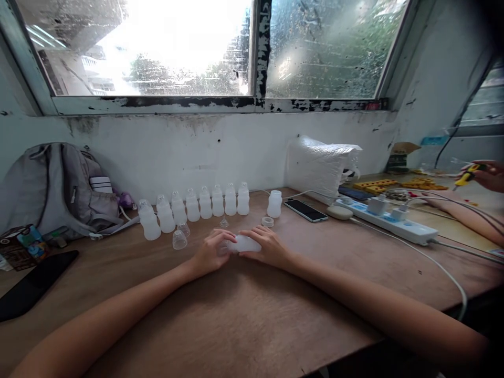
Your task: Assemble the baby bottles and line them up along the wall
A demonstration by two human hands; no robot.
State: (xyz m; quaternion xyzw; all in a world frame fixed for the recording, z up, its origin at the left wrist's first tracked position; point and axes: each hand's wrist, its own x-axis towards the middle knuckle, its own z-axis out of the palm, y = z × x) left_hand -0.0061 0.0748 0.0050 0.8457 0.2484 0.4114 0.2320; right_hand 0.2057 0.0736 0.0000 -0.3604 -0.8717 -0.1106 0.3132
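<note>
Lying on its side between my hands is a white, translucent baby bottle. My right hand is wrapped round its body. At its left end, my left hand grips the clear top part; the fingers hide most of it. Just beyond my hands, a small clear nipple stands on the table, and a white collar ring lies to the right. An uncapped bottle stands upright behind that ring. Left of my hands are clear dome caps. A row of capped bottles lines the wall side.
A grey backpack and a black tablet-like slab are at left. To the right lie a phone, a power strip with cables, and a silvery padded bag. Another person's hand holds a yellow screwdriver at far right.
</note>
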